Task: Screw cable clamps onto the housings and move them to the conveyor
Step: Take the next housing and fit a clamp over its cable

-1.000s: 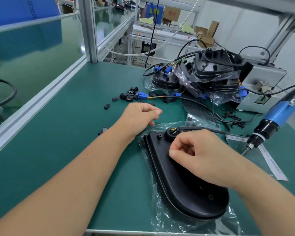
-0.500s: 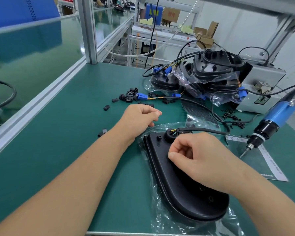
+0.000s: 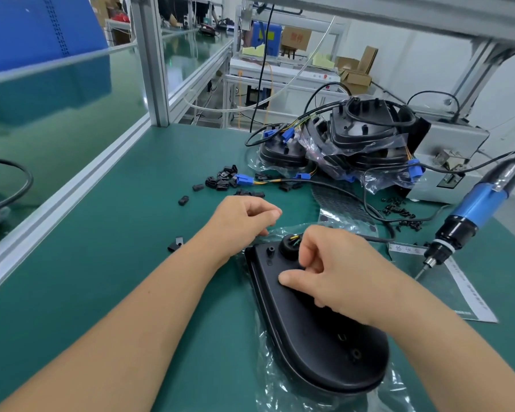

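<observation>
A black oval housing (image 3: 309,337) lies on a clear plastic bag at the near edge of the green bench. Its cable grommet (image 3: 289,246) sits at the far end. My right hand (image 3: 342,272) lies on the housing beside the grommet, thumb and forefinger pinching a small black cable clamp that is mostly hidden under the fingers. My left hand (image 3: 241,221) rests at the housing's far left corner with its fingers curled in; nothing shows inside it. Loose black clamps (image 3: 223,179) are heaped further back.
A blue electric screwdriver (image 3: 473,209) hangs at the right, tip near a paper strip (image 3: 464,292). Black screws (image 3: 399,209) lie scattered behind it. Bagged housings (image 3: 366,135) with blue connectors are stacked against a grey box (image 3: 449,144). The conveyor belt (image 3: 57,129) runs beyond the aluminium rail (image 3: 72,185) on the left.
My right thumb and fingers have shifted a little on the housing beside the grommet. My left hand has stayed where it was.
</observation>
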`<state>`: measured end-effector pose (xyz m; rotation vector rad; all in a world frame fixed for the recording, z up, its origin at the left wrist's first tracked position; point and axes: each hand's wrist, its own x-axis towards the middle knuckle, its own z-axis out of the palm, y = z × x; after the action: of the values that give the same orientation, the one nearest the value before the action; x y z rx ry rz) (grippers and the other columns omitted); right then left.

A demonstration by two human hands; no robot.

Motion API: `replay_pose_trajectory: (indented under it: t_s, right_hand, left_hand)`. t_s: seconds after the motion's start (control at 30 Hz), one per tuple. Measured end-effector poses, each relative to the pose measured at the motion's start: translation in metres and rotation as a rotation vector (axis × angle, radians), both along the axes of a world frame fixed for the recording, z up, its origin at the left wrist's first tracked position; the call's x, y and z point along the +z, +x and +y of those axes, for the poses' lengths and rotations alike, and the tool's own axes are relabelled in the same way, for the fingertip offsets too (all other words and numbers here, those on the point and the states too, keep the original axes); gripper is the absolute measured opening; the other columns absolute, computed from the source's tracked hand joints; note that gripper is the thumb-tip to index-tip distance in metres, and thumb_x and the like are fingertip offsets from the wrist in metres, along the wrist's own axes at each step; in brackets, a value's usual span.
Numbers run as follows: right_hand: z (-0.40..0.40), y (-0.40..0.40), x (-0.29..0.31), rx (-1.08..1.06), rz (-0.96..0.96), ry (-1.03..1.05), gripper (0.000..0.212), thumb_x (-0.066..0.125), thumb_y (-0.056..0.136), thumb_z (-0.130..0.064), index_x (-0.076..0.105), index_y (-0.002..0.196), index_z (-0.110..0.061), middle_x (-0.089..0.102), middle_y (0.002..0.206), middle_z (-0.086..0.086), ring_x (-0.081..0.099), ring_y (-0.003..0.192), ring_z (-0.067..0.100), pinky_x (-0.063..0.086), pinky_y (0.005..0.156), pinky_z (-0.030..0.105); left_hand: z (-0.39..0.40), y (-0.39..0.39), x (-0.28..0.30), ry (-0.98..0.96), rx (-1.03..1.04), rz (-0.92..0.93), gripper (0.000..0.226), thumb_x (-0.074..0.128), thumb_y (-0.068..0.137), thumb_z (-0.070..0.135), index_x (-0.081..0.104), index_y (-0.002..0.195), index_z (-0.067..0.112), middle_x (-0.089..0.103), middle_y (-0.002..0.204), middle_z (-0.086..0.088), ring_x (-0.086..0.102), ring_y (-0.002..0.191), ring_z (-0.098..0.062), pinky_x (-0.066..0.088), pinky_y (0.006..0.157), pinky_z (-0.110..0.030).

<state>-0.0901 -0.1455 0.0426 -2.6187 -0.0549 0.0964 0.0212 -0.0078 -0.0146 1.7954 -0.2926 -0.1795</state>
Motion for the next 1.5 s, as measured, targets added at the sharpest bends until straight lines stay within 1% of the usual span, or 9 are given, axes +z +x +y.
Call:
replay_pose_trajectory:
  t_s: [0.2,0.4,0.67,0.8,0.97,1.13,1.23,1.33,1.5]
  right_hand:
    - [-0.081,0.018,0.01,-0.372,-0.299,0.006,0.012,0.065,0.085,-0.026,0.066,0.073,-0.025,0.063,0.064,-0.01,0.064,0.068,0.015,0.045,0.065,0.028]
    - [-0.144,0.078,-0.013,-0.534,-0.03,-0.43,0.026,0.064,0.087,-0.029,0.062,0.075,-0.006,0.063,0.073,0.008,0.056,0.068,0.026,0.037,0.054,0.027]
    - [-0.138,0.085,-0.019,-0.597,-0.05,-0.294,0.025,0.059,0.076,-0.01,0.039,0.06,-0.01,0.043,0.06,0.004,0.038,0.051,0.018,0.024,0.045,0.025]
    - [-0.124,0.063,0.0,-0.457,-0.361,-0.028,0.029,0.063,0.076,-0.014,0.041,0.063,-0.027,0.047,0.062,-0.01,0.042,0.057,0.006,0.03,0.053,0.026]
    - [-0.088,0.03,0.024,-0.201,-0.649,0.163,0.024,0.066,0.084,-0.013,0.061,0.103,-0.028,0.055,0.076,-0.013,0.052,0.067,0.0,0.038,0.063,0.007]
    - [-0.069,-0.002,0.033,0.056,-0.624,0.314,0.025,0.071,0.082,-0.005,0.067,0.095,-0.026,0.056,0.077,-0.009,0.052,0.066,0.008,0.039,0.063,0.009]
    - [-0.059,-0.02,0.031,0.283,-0.454,0.488,0.026,0.077,0.077,-0.008,0.069,0.089,-0.029,0.055,0.072,-0.011,0.046,0.057,0.012,0.04,0.057,0.017]
    - [-0.048,-0.033,0.025,0.456,-0.231,0.499,0.018,0.076,0.074,-0.019,0.072,0.088,-0.03,0.057,0.073,-0.014,0.047,0.056,0.008,0.04,0.057,0.016]
    - [-0.033,-0.039,0.004,0.474,-0.114,0.359,0.005,0.071,0.084,-0.026,0.071,0.085,-0.031,0.066,0.078,-0.016,0.057,0.064,0.002,0.041,0.061,0.009]
  left_hand:
    - [0.002,-0.007,0.006,0.176,-0.073,-0.088,0.012,0.064,0.091,0.02,0.075,0.094,0.019,0.074,0.085,0.005,0.063,0.07,0.002,0.045,0.059,-0.006]
    - [-0.019,-0.015,0.021,0.232,-0.098,-0.191,0.014,0.063,0.091,0.025,0.076,0.095,0.022,0.074,0.087,0.001,0.058,0.069,-0.002,0.047,0.069,-0.013]
    - [-0.028,-0.012,0.024,0.316,-0.052,-0.265,0.015,0.062,0.092,0.02,0.075,0.099,0.021,0.074,0.086,-0.006,0.057,0.07,-0.01,0.05,0.076,-0.025]
    - [-0.036,0.001,0.036,0.426,-0.01,-0.411,0.046,0.055,0.094,0.015,0.052,0.136,0.032,0.07,0.08,0.002,0.05,0.056,0.002,0.038,0.058,-0.005]
    - [-0.043,0.013,0.063,0.498,-0.003,-0.444,0.073,0.052,0.097,0.014,0.011,0.153,0.036,0.069,0.082,-0.003,0.058,0.07,-0.009,0.037,0.058,-0.011]
    - [-0.017,0.0,0.099,0.015,0.09,-0.039,0.027,0.038,0.098,0.01,0.055,0.117,0.004,0.067,0.08,-0.015,0.055,0.057,-0.013,0.038,0.051,-0.022]
    - [0.015,-0.024,0.104,-0.171,0.051,0.025,0.044,0.041,0.1,0.035,0.065,0.097,-0.002,0.071,0.077,-0.021,0.059,0.06,-0.018,0.041,0.046,-0.019]
    - [0.048,-0.055,0.092,0.09,-0.025,-0.095,0.023,0.053,0.096,0.013,0.065,0.115,0.019,0.075,0.081,-0.008,0.061,0.061,-0.011,0.043,0.047,-0.014]
    - [0.079,-0.103,0.052,0.545,-0.035,-0.246,0.071,0.046,0.099,0.021,0.001,0.149,0.045,0.071,0.079,0.02,0.055,0.057,0.002,0.039,0.056,-0.008]
